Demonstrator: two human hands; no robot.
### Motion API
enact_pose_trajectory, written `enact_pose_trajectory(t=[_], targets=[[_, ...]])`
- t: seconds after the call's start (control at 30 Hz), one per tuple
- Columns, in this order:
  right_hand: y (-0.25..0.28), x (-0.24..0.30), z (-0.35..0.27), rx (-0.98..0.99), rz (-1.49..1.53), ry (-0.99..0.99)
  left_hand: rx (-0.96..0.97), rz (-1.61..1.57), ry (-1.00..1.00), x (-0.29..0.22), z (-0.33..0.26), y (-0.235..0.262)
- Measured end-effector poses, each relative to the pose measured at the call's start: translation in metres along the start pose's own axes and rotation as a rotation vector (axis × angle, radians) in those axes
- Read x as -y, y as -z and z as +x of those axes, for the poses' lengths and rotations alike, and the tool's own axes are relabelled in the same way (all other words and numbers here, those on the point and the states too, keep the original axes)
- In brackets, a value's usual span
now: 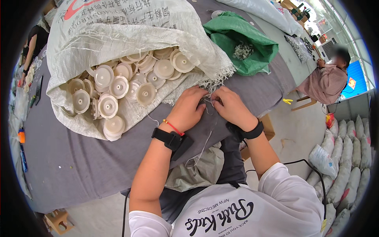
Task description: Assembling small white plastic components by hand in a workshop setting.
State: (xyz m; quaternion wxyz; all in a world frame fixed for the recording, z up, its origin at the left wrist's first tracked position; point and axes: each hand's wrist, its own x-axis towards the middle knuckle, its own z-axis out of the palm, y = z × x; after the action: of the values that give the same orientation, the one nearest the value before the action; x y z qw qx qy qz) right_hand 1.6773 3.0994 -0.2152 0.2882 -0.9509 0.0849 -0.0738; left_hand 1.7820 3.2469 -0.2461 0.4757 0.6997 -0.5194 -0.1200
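Note:
A large white woven sack point(118, 35) lies open on the table, and round pale plastic discs point(118, 87) with raised centres spill from its mouth. Frayed white threads point(213, 82) hang off the sack's right corner. Both of my hands are at these threads, close together. My left hand point(188, 108) is closed, thumb and fingers pinching the threads. Opposite it, my right hand point(233, 107) is also pinched on them. One loose strand dangles from between the hands down toward my lap. The exact grip of the fingertips is partly hidden.
A grey cloth point(90, 166) covers the table. Behind my right hand sits an open green woven bag point(258, 51) with small whitish parts inside. Stacked filled sacks point(343, 158) line the floor at right. A person point(325, 79) in a checked shirt sits at the far right.

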Motion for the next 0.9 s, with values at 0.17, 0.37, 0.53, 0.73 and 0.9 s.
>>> enact_pose_trajectory(t=[0.17,0.37,0.53,0.73,0.9], targets=[[0.001,-0.001,-0.003,0.007,-0.037,0.039,0.003,0.004,0.016,-0.004,0.0,0.002],[0.014,0.009,-0.026,-0.189,0.224,-0.185,-0.016,-0.002,0.018,-0.001,0.0,0.0],[0.051,0.018,-0.014,-0.419,0.159,-0.157,-0.01,0.002,0.035,-0.003,-0.001,0.003],[0.099,-0.006,0.065,-0.576,-0.772,0.244,-0.025,-0.027,0.019,-0.004,0.002,0.004],[0.032,0.025,0.054,-0.346,-0.399,0.178,-0.043,-0.001,0.004,0.0,-0.003,-0.003]])
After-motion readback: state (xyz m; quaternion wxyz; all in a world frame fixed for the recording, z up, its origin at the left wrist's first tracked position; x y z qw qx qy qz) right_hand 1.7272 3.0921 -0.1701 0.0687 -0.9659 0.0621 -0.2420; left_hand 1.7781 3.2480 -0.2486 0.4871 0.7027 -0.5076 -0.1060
